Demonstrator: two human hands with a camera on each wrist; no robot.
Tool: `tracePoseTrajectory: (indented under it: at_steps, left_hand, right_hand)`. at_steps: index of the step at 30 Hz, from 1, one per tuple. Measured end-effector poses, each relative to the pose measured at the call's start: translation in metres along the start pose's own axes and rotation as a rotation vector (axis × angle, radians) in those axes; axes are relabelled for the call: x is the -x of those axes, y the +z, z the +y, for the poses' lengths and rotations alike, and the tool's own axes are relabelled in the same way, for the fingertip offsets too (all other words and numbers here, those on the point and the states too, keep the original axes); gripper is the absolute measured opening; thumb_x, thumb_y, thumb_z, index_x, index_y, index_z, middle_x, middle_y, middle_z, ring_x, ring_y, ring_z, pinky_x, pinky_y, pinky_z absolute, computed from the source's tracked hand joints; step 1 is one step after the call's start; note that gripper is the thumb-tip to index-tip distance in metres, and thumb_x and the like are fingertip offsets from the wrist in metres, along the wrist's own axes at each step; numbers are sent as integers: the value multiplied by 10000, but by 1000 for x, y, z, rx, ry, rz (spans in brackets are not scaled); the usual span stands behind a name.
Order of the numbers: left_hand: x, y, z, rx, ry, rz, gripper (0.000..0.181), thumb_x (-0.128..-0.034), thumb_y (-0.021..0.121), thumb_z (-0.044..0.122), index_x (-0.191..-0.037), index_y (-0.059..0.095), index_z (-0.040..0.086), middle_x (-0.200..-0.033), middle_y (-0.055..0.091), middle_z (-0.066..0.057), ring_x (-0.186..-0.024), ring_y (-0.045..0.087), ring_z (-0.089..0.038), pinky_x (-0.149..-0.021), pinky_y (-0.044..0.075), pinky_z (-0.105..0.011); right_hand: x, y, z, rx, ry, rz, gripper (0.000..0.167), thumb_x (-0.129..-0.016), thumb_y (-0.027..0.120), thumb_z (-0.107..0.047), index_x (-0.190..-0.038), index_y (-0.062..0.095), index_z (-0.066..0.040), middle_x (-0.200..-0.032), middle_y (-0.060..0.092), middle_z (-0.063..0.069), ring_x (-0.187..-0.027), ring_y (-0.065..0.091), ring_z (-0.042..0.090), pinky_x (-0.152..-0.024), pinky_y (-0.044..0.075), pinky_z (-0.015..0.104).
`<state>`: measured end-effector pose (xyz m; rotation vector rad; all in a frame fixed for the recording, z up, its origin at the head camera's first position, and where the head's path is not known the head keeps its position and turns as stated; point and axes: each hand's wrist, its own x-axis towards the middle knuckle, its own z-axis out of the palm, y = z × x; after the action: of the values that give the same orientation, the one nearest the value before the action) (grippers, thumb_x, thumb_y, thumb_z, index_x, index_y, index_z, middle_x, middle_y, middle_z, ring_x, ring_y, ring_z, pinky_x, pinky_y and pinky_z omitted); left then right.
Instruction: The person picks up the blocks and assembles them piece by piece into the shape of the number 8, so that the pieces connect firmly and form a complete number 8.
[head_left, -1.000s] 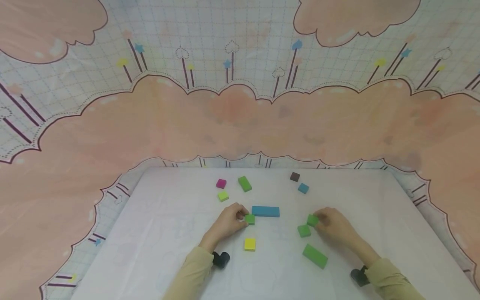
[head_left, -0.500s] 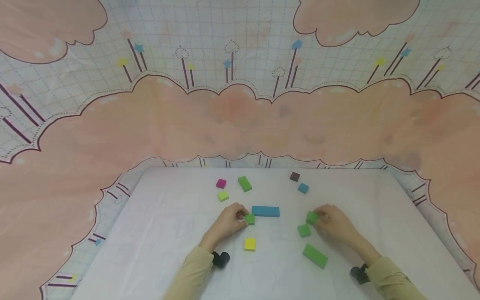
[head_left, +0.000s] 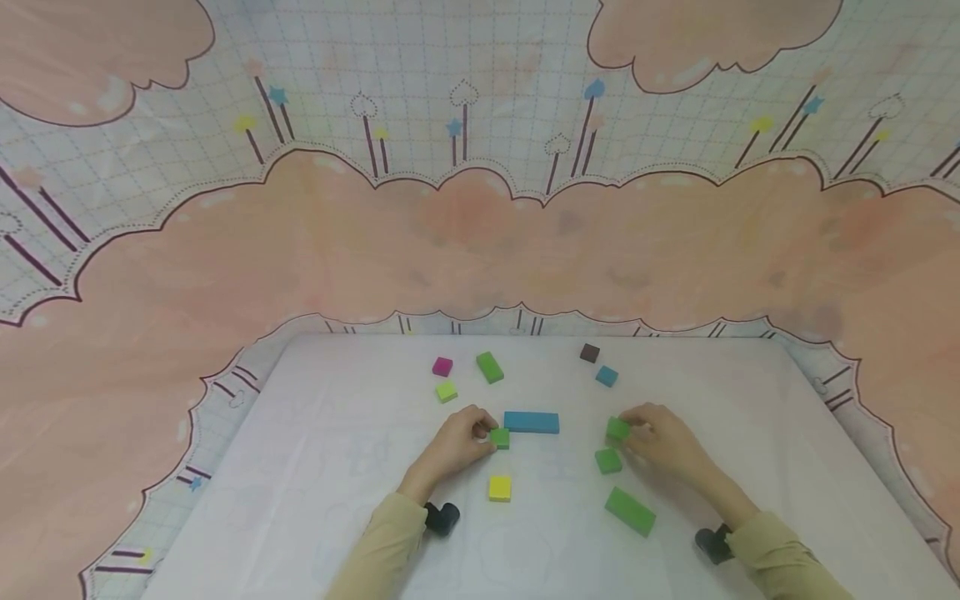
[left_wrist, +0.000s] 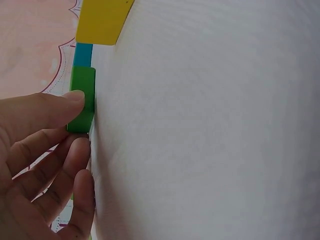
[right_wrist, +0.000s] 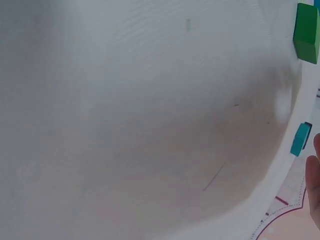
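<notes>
In the head view my left hand (head_left: 459, 440) pinches a small green block (head_left: 500, 438) at the left front corner of a long blue block (head_left: 531, 422). The left wrist view shows the thumb pressed on that green block (left_wrist: 82, 107), with the blue block behind it. My right hand (head_left: 663, 437) holds another small green block (head_left: 618, 429) by its right side. Just in front of it lies a third small green block (head_left: 608, 461). In the right wrist view only fingertips (right_wrist: 313, 180) show at the right edge; the held block cannot be made out for certain.
A yellow block (head_left: 499, 489) and a long green block (head_left: 630, 512) lie nearer me. Farther back are magenta (head_left: 442, 367), lime (head_left: 446, 392), green (head_left: 490, 367), brown (head_left: 590, 353) and small blue (head_left: 607, 377) blocks. A patterned cloth (head_left: 480, 242) rises behind the white table (head_left: 337, 400).
My right hand has shifted slightly left and away from me with its green block, widening the gap to the green block in front. The left hand stays where it was.
</notes>
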<state>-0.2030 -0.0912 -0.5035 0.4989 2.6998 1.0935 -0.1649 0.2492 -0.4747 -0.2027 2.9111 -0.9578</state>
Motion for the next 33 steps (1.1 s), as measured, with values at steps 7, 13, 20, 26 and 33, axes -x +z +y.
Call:
tracePoseTrajectory:
  at_steps: [7,13,20,26,33]
  left_hand:
    - [0,-1,2,8,-16,-8,271,-819,723,105,-1081,654,107,-969,619,-2,-888,543,-129,-803,486,-278]
    - [0,-1,2,5,-11,-6,273,-817,727,104,-1079,654,102,-968,620,-4,-884,540,-130,-799,486,-275]
    - [0,0,1,-5,19,11,259,-803,726,79,-1055,666,88,-948,616,-3,-864,540,-119,-778,480,-255]
    - [0,0,0,-3,10,3,259,-805,730,93,-1055,664,99,-939,608,4,-864,538,-120,-767,473,-256]
    - [-1,1,-2,3,11,2,253,-809,727,92,-1054,664,103,-938,600,10,-866,531,-118,-768,471,-249]
  right_hand:
    - [-2,-1,-8,-25,-31,-7,344,-901,609,-206,-1223,609,-85,-1173,640,117,-1125,564,327,-929,476,540]
    - [-5,-1,-15,-24,-33,-13,343,-900,614,-214,-1222,610,-96,-1182,637,105,-1137,562,319,-946,469,538]
    - [-9,3,-24,10,-68,-14,335,-871,624,-166,-1195,625,-81,-1158,646,103,-1122,568,319,-948,470,540]
    - [-10,5,-30,-19,-66,-28,326,-878,631,-173,-1197,624,-105,-1157,643,74,-1124,570,291,-957,472,525]
    - [-13,10,-34,-37,-87,-24,330,-868,645,-170,-1193,627,-115,-1164,642,62,-1126,571,276,-962,476,508]
